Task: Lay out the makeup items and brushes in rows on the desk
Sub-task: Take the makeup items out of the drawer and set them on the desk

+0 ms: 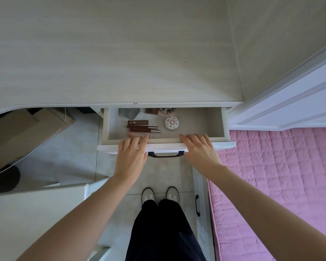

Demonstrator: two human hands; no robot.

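Desk: our pale wood-grain desk top — bare.
Drawer: white pulled-out drawer — brown lipstick tubes inside.
Hands: our left hand and right hand rest flat, fingers relaxed, on its front edge.

Both bare forearms reach forward and slightly inward toward the open drawer. The left hand lies palm down over the drawer's front edge, left of its handle, fingers straight and reaching inside. The right hand lies palm down on the same edge, right of the handle, fingers spread and relaxed, holding nothing.
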